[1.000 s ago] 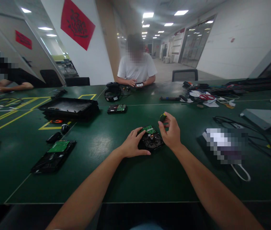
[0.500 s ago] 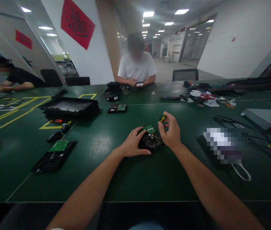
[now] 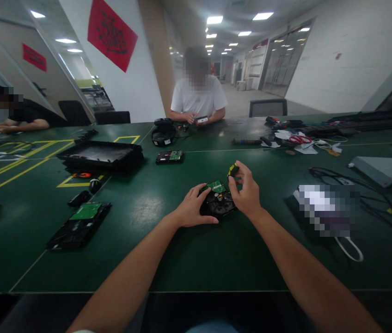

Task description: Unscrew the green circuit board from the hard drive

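A black hard drive with a green circuit board (image 3: 221, 202) lies on the dark green table in front of me. My left hand (image 3: 193, 209) rests against its left side, thumb and fingers spread around the edge. Just above the drive's right side, my right hand (image 3: 245, 188) pinches a small yellow and black screwdriver (image 3: 232, 171) between thumb and fingers. Whether its tip touches the drive cannot be made out. Another drive with a green board (image 3: 80, 225) lies to the left, and a smaller one (image 3: 170, 157) sits farther back.
Black trays (image 3: 102, 155) stand at the back left, with a black mouse-like object (image 3: 79, 198) nearby. On the right are a blurred-out device (image 3: 324, 210), cables and a grey box (image 3: 385, 171). A person (image 3: 199, 99) sits opposite; another (image 3: 31, 113) sits at the left.
The screwdriver in my right hand has tilted and shifted slightly left. My left hand and the drive look unmoved.
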A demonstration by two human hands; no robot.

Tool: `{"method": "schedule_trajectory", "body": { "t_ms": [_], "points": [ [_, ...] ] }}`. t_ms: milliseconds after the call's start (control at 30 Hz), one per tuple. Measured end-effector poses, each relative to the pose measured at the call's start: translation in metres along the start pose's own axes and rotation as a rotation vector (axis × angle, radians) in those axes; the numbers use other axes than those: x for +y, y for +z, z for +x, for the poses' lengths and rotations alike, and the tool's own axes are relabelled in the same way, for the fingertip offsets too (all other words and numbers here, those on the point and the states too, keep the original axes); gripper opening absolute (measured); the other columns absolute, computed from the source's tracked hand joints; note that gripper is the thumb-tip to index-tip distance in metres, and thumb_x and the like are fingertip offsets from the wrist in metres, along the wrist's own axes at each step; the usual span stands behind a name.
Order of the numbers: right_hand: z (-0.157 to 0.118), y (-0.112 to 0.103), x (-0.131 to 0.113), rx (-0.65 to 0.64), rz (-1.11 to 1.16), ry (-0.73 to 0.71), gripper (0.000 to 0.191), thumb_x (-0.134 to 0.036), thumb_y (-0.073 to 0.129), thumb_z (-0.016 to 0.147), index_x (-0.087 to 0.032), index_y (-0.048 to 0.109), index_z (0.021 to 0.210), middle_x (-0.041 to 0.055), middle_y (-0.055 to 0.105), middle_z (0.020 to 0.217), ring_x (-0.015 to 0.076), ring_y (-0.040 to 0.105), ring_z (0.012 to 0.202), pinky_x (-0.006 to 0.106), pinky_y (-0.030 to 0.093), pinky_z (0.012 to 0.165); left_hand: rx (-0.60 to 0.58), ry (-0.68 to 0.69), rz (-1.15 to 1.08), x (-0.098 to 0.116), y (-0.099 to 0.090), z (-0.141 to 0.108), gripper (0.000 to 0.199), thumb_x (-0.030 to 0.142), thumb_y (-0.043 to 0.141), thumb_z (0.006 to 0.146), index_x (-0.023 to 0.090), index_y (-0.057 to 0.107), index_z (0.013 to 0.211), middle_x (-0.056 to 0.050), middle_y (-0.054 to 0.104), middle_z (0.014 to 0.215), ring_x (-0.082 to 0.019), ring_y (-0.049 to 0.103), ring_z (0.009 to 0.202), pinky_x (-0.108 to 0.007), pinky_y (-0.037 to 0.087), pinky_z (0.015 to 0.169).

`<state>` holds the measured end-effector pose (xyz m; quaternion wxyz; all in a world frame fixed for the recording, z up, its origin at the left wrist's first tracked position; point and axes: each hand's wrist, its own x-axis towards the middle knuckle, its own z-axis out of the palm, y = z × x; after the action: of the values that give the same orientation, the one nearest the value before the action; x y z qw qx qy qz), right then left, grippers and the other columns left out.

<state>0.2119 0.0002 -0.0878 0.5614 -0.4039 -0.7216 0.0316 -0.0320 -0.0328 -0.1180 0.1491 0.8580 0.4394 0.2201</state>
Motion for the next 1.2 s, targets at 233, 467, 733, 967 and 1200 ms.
{"method": "schedule_trajectory", "body": {
  "t_ms": [233,467,733,967,1200],
  "points": [
    [0.0002,-0.0013,0.0006,0.011,-0.068,-0.009,0.06,-0.041,0.064,0.1,-0.03,0.043,0.155,0.0129,0.065,0.141,0.0262,0.074,0.101,0.046,0.068,0.085,-0.005,-0.002,0.011,-0.0007,0.0003,0.0003,0.124,0.087,0.074,0.071,0.022,0.03,0.167,-0.02,0.025,0.17,-0.044,0.025,0.157,-0.061,0.029,0.127],
    [0.0005,0.0001,0.003,-0.04,-0.007,0.003,0.063,-0.036,0.053,0.105,-0.031,0.031,0.163,0.0123,0.062,0.147,0.0268,0.073,0.113,0.045,0.067,0.092,-0.003,0.001,-0.005,-0.0009,0.0003,0.0003,0.124,0.085,0.076,0.07,0.023,0.03,0.167,-0.019,0.025,0.17,-0.044,0.025,0.157,-0.063,0.029,0.126],
    [-0.0012,0.0003,0.0036,0.0,-0.03,0.001,0.061,-0.039,0.061,0.101,-0.032,0.04,0.158,0.0121,0.065,0.137,0.0259,0.072,0.103,0.045,0.068,0.085,0.0,-0.004,0.005,-0.0015,0.0014,0.0001,0.125,0.086,0.076,0.07,0.023,0.03,0.167,-0.019,0.025,0.17,-0.044,0.024,0.157,-0.062,0.028,0.127],
    [0.0,-0.0005,0.004,0.019,-0.039,-0.005,0.058,-0.039,0.06,0.102,-0.03,0.042,0.156,0.0121,0.065,0.133,0.0254,0.071,0.102,0.046,0.067,0.085,-0.011,0.002,0.021,0.0008,-0.0012,-0.0002,0.124,0.087,0.073,0.071,0.022,0.029,0.167,-0.02,0.025,0.17,-0.043,0.024,0.158,-0.061,0.027,0.128],
    [0.0,-0.0007,0.0035,-0.007,-0.004,0.006,0.056,-0.037,0.054,0.105,-0.029,0.038,0.158,0.0141,0.063,0.137,0.0265,0.071,0.106,0.047,0.067,0.086,-0.012,-0.007,0.006,0.0019,-0.0021,-0.0001,0.122,0.085,0.075,0.071,0.024,0.03,0.167,-0.018,0.025,0.171,-0.044,0.024,0.158,-0.063,0.027,0.127]
  ]
}}
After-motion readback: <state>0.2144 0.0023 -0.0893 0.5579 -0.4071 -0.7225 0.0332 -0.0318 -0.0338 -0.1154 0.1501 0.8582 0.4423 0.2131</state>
